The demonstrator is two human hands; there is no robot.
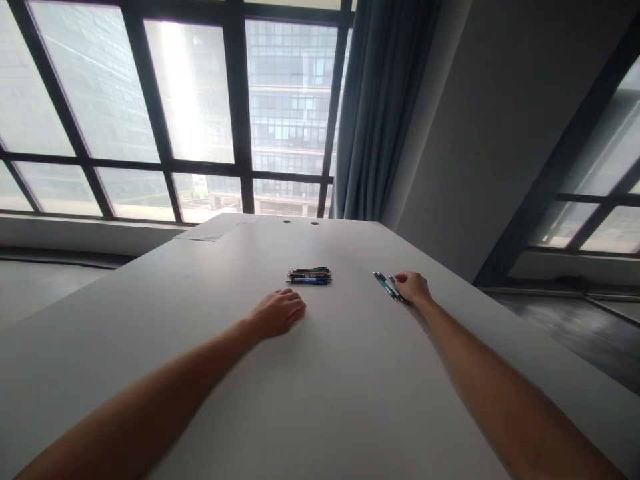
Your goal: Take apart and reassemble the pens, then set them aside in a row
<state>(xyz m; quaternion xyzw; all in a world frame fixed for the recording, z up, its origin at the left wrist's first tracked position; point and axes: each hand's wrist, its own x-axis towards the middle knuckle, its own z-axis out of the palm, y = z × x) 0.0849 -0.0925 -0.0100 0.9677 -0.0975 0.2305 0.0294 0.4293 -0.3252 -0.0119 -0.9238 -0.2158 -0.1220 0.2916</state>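
My left hand (280,312) lies palm down on the white table (320,387), fingers stretched out, holding nothing. Just beyond its fingertips is a stack of several pens (309,281), lying side by side and pointing left to right; one in front has a blue barrel. Farther right, my right hand (414,288) has its fingers closed in a pinch around a dark pen (393,281), partly hidden by the fingers. Beside that hand, a green pen (385,287) rests at a slant on the tabletop, close to the held one.
Sheets of paper (213,230) lie at the table's far left. Two dark round spots (315,223) show near the far edge. Behind stand large windows (293,100), a blue-grey curtain (370,113) and a grey wall (475,133).
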